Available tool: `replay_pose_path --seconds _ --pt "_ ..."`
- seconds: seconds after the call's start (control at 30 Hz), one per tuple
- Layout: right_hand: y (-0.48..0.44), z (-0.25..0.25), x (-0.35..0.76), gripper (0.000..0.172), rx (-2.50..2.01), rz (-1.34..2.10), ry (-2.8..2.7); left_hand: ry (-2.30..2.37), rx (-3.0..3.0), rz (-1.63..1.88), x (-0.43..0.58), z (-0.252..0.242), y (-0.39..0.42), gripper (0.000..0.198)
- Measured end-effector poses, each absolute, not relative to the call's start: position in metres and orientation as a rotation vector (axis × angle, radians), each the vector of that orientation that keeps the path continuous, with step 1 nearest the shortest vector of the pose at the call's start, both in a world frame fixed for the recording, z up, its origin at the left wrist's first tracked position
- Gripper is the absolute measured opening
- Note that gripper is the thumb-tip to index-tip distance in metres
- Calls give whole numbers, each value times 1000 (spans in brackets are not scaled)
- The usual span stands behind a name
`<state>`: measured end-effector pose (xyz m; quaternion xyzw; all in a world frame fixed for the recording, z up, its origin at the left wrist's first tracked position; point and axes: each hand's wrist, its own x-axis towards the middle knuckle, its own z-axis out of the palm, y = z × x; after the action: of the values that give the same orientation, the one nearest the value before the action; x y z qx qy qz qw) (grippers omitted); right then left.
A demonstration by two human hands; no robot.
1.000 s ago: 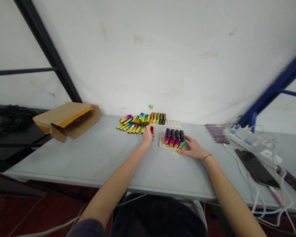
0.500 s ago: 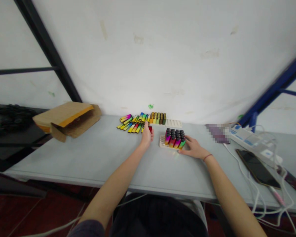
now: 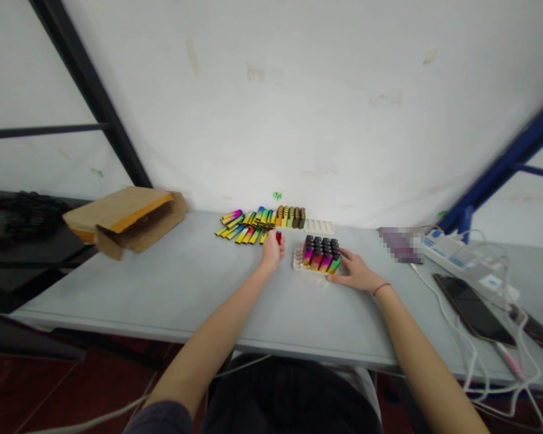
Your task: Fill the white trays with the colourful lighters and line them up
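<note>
My left hand [image 3: 272, 250] is closed around a red lighter [image 3: 279, 237], most of which the fingers hide. It is just in front of a loose pile of shiny, multicoloured lighters [image 3: 244, 232] lying on the table. To its right stands a white tray [image 3: 298, 261] with holes, carrying upright lighters [image 3: 317, 260] with black tops and purple, red and green bodies. The tray's left column of holes shows bare. My right hand [image 3: 355, 271] grips the tray's right side, thumb at the front corner and fingers along the lighters.
Against the wall, another group of upright lighters [image 3: 290, 217] stands beside a second white holed tray [image 3: 319, 226]. An open cardboard box [image 3: 127, 217] lies at the left. On the right are a phone [image 3: 473, 308], a power strip [image 3: 470, 265] and tangled white cables [image 3: 470, 361].
My left hand, with the red lighter in it, has come slightly to the right and nearer, away from the pile. The right hand and the tray stay in place.
</note>
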<state>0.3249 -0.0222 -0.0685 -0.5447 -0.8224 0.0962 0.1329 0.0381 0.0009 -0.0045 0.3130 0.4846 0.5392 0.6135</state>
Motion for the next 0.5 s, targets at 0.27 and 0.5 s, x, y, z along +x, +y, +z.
replay_pose_path --seconds 0.27,0.5 --pt "-22 -70 325 98 -1610 276 -2382 936 1166 1237 38 -11 -1 33" --pt "-19 -75 326 95 -1611 257 -2381 777 1914 1231 22 -5 -1 40"
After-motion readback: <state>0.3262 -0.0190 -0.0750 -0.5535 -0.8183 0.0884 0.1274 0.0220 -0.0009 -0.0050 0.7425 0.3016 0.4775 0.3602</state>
